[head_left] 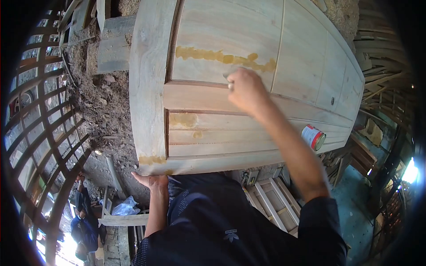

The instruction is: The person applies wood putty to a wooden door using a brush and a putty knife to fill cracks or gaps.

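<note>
A pale wooden panelled door lies in front of me, with a band of yellow-brown filler across one panel. My right hand is closed, slightly blurred, just below that band. From its fingers pokes the dark tip of a small scraper; the rest is hidden in the grip. Along the near edge of the door rests my left hand, fingers apart and nothing in it, near a filler smear at the corner. More filler patches mark the lower panel. An opened tin sits on the door to the right.
Dirt ground with debris borders the door's left side, beside a wooden lattice. Another person is at lower left. Framed wooden pieces lie below the door, and stacked timber fills the far right.
</note>
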### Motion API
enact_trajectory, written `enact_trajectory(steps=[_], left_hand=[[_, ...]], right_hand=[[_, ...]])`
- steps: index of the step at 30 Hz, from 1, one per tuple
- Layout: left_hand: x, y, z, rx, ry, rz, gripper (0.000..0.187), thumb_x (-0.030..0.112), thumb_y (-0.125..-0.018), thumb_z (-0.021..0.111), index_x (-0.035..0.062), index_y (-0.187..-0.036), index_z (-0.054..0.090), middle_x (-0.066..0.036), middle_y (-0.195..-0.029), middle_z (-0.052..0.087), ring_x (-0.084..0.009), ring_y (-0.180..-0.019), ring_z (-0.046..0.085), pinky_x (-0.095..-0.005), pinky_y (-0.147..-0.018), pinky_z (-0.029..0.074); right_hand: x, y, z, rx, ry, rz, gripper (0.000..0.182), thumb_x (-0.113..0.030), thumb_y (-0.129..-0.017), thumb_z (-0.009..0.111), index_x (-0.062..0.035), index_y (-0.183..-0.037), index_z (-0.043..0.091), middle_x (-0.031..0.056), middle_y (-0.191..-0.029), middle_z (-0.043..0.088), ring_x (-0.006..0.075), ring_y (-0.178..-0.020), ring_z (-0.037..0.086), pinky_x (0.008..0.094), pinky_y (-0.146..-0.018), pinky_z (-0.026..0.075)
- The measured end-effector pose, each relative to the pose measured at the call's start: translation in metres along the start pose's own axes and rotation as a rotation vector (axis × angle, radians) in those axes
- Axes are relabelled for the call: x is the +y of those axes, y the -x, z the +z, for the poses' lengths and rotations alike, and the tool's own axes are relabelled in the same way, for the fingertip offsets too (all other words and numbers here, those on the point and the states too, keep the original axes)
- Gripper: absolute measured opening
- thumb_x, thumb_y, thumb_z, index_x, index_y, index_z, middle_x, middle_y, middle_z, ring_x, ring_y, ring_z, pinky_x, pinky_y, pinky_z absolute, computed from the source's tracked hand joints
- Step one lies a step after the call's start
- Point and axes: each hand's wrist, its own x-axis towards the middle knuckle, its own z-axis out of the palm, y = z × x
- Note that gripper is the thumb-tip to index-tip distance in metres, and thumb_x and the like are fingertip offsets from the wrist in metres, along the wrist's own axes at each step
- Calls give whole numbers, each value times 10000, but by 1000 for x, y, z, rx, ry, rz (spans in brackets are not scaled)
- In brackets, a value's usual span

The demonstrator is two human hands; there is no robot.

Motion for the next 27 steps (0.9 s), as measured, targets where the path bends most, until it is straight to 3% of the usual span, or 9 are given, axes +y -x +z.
enact_trajectory(steps=[2, 3, 6, 8, 12, 16, 18, 24, 27], left_hand=[[0, 3, 5, -19, 11, -9, 940, 822, -914, 284, 107, -1487, 497, -132, -1507, 503, -351, -1397, 442, -550, -1202, 294], [0, 5, 5, -18, 20, -15, 941, 825, -912, 286, 109, -1485, 499, -133, -1505, 505, -352, -1392, 448, -553, -1199, 298], [2, -1, -1, -7, 15, -31, 937, 829, -906, 303, 115, -1479, 503, -136, -1487, 518, -354, -1364, 473, -559, -1189, 311], [1, 0, 3, -18, 14, -32, 939, 830, -904, 310, 116, -1482, 500, -138, -1487, 517, -355, -1365, 472, -559, -1191, 308], [2, -3, -6, -53, 35, -53, 958, 840, -891, 330, 117, -1502, 479, -137, -1527, 484, -359, -1409, 431, -561, -1206, 281], [3, -1, -1, -67, 75, -60, 986, 827, -891, 388, 87, -1543, 407, -130, -1593, 396, -358, -1455, 367, -550, -1230, 240], [4, 5, 1, -39, 66, -76, 980, 847, -884, 342, 105, -1510, 472, -129, -1569, 446, -350, -1441, 397, -543, -1221, 261], [3, -1, 1, 9, 61, -12, 936, 811, -897, 376, 104, -1501, 483, -123, -1540, 475, -351, -1403, 441, -541, -1214, 273], [2, 1, -2, 16, 80, -49, 937, 818, -891, 377, 116, -1501, 483, -123, -1537, 478, -353, -1401, 442, -544, -1210, 277]], right_hand=[[1, -27, -49, -366, 96, 20, 198, -21, -822, 660, 31, -1004, 715, 230, -1012, 701, 395, -990, 681, 482, -878, 543], [4, -35, -49, -111, 45, -14, 182, -8, -805, 638, 27, -963, 720, 252, -985, 710, 401, -979, 687, 483, -880, 544], [-6, -48, -33, -283, -147, 225, 171, -13, -811, 611, 30, -940, 715, 255, -945, 710, 401, -979, 684, 481, -890, 541], [13, -35, -2, 0, 142, -98, 185, -30, -836, 589, 26, -955, 719, 251, -881, 712, 395, -877, 709, 464, -795, 573], [-23, -48, -55, -505, 48, 138, 188, -49, -844, 596, 15, -960, 730, 240, -892, 720, 393, -884, 712, 461, -815, 576], [-6, -35, -15, -23, 52, -45, 231, -64, -850, 633, -1, -1036, 754, 228, -1018, 732, 388, -1022, 699, 448, -915, 548], [-8, -32, -38, -425, 29, -1, 217, -77, -858, 656, 6, -1035, 751, 250, -1043, 722, 395, -1038, 691, 447, -931, 540], [-12, -33, -33, -244, 150, -41, 232, -30, -873, 640, 32, -1079, 727, 236, -1120, 706, 396, -1081, 671, 439, -927, 534], [-32, -29, -45, -492, 99, -105, 258, 19, -883, 617, 30, -1126, 703, 217, -1173, 685, 387, -1078, 666, 425, -922, 542]])
